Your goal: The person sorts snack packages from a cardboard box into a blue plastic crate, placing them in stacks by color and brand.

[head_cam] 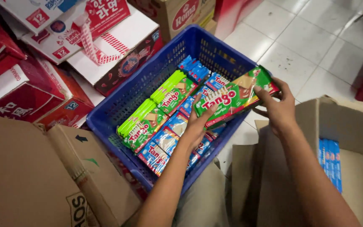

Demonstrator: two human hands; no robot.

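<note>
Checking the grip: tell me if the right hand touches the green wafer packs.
Touching. The head view shows the right hand gripping the far end of the green wafer packs.

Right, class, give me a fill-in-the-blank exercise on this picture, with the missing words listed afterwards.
1. Both hands hold a stack of green packs above a ____ plastic basket.
2. The packs in the basket are green and ____.
3. The blue packs beside the right hand stand in a ____ box.
4. The left hand grips the stack's ____ end.

Missing words: blue; blue; cardboard; left
</note>
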